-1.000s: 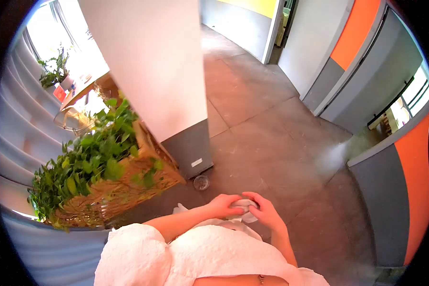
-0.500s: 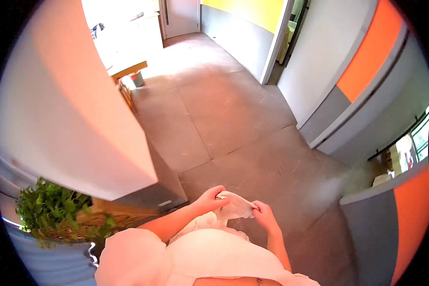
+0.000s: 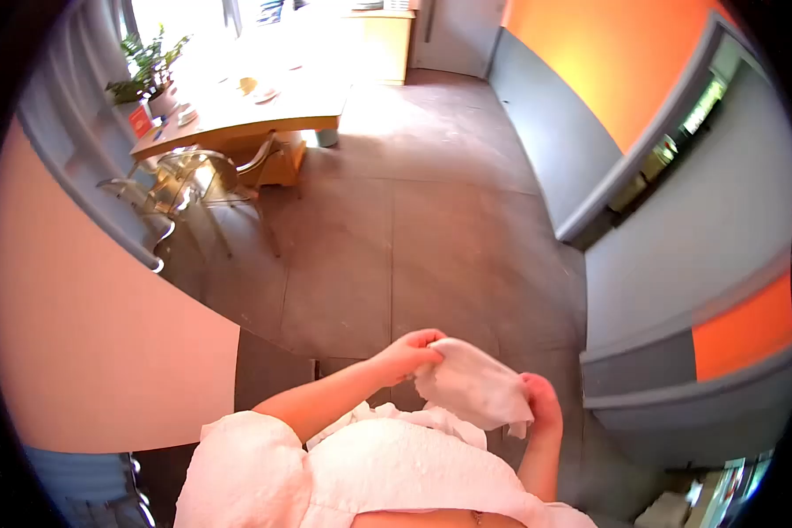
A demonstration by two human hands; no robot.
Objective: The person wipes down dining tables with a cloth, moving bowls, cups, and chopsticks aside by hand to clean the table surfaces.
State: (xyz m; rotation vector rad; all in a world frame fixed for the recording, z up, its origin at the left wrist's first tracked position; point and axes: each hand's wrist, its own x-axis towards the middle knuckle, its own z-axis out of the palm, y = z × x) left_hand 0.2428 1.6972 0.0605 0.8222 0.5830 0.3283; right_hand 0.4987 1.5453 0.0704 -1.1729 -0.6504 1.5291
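Note:
A thin white cloth hangs stretched between my two hands, in front of my white top. My left hand pinches its upper left corner, thumb and fingers closed. At the cloth's right end, my right hand is closed on the edge and slightly blurred. The lower edge of the cloth droops loosely, with a small tail hanging beside my right hand. Dark floor shows beyond it.
A wooden table with dishes and a potted plant stands at the back left, chairs before it. A pale wall is close on my left. Grey-orange walls and a doorway line the right. Grey floor tiles run ahead.
I have moved forward past the left wall corner, and the table and chairs have come into view. The cloth is spread wider, and my right hand has moved right.

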